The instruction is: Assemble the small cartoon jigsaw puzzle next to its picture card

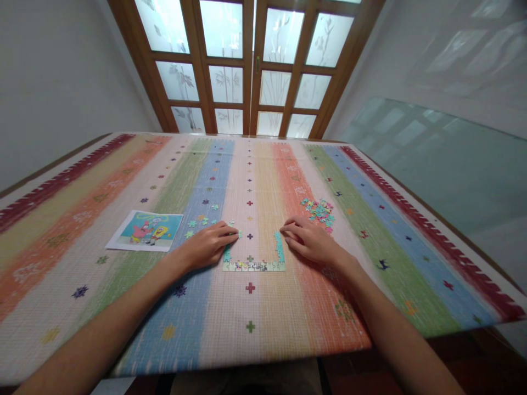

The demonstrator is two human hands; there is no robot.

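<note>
A partly joined jigsaw border (254, 266) lies on the table, with a bottom row and two short sides rising from it. My left hand (212, 243) is at the upper end of its left side, fingertips pinched on a small teal puzzle piece (240, 235). By the top of the right side, my right hand (308, 237) has its fingers curled together; whether anything is between them is hidden. Several loose teal pieces (192, 224) lie just beyond my left hand. A heap of mixed puzzle pieces (321, 213) sits past my right hand.
A printed cartoon picture (145, 231) lies flat to the left of my left forearm. The striped tablecloth (251, 312) covers the table, whose near edge is in front of my body. Beyond the far edge stand wooden doors (249, 66) with frosted panes.
</note>
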